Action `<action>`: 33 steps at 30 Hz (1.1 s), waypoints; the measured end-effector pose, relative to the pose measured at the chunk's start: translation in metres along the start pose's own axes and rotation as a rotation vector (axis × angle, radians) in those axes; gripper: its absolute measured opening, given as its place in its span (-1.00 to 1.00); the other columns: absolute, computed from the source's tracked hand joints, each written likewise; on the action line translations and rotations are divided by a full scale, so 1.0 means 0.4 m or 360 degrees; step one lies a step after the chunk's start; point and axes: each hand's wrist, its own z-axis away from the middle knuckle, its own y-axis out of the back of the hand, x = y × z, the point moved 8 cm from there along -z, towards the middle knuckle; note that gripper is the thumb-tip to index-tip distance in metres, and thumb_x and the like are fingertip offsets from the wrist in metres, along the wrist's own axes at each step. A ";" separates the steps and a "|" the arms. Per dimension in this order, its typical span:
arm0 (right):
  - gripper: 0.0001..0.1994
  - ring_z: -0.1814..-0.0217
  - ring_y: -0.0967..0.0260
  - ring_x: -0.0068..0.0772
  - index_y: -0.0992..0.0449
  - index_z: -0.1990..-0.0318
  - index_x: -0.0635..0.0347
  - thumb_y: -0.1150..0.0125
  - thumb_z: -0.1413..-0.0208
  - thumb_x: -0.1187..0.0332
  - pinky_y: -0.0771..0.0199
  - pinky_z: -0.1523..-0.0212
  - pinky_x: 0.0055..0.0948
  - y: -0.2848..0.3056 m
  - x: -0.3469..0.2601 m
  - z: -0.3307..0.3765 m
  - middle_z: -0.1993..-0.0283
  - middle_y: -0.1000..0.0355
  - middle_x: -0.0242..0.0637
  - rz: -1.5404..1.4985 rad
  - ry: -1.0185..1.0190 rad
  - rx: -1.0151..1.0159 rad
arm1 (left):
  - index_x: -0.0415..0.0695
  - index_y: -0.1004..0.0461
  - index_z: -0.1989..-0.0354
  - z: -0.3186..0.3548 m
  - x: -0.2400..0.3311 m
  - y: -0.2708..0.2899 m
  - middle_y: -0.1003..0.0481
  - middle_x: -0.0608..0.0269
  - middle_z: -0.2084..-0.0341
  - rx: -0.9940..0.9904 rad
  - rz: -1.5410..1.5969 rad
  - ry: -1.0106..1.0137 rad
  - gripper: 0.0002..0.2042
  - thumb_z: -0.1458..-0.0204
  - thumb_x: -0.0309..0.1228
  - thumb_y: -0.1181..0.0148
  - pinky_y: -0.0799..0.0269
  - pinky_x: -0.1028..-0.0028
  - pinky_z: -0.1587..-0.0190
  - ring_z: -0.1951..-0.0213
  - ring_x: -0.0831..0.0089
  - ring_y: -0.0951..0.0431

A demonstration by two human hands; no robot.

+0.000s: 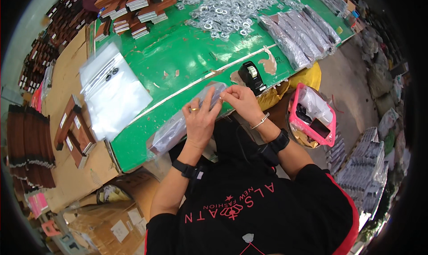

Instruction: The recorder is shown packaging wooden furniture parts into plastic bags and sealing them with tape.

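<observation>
Both hands pinch one end of a clear bag [178, 128]. The left hand [201, 119] lies flat on it; the right hand [240, 101] nips its edge. The bag lies long across the green table [187, 58], slanting down left.

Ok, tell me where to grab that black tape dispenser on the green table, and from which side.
Grip the black tape dispenser across its narrow flanks, low on the body, coming down from above. It stands upright at the table's near edge, just beyond the right hand, with the tape roll sitting exposed on top, so a hold on the sides probably keeps clear of the roll. Both hands, including the left hand, are on a clear plastic bag.
</observation>
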 end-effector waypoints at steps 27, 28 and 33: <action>-0.77 0.31 -0.40 -0.66 -0.35 0.13 0.23 -0.30 -0.18 0.42 -0.42 0.27 -0.59 -0.080 0.093 -0.055 0.34 -0.46 -0.40 -0.0331 -0.0088 0.0097 | 0.03 -0.48 0.08 -0.087 -0.202 -0.069 -0.55 0.39 -0.10 -0.0405 0.0903 0.0541 -0.70 0.01 -0.32 -0.31 -0.26 0.18 0.05 0.13 0.19 -0.45; -0.77 0.31 -0.41 -0.65 -0.35 0.14 0.23 -0.31 -0.18 0.42 -0.42 0.28 -0.58 -0.083 0.103 -0.061 0.33 -0.46 -0.39 -0.0397 -0.0066 0.0090 | 0.01 -0.46 0.08 -0.084 -0.212 -0.080 -0.56 0.40 -0.09 -0.0418 0.0938 0.0583 -0.69 0.02 -0.30 -0.31 -0.27 0.18 0.07 0.13 0.19 -0.45; -0.76 0.37 -0.44 -0.58 -0.35 0.18 0.21 -0.32 -0.15 0.41 -0.44 0.34 -0.50 -0.092 0.075 -0.080 0.38 -0.48 -0.35 -0.0194 0.0085 0.0232 | -0.03 -0.43 0.09 -0.093 -0.232 -0.096 -0.57 0.39 -0.07 -0.0435 0.1023 0.0575 -0.67 0.03 -0.28 -0.32 -0.30 0.19 0.10 0.14 0.19 -0.46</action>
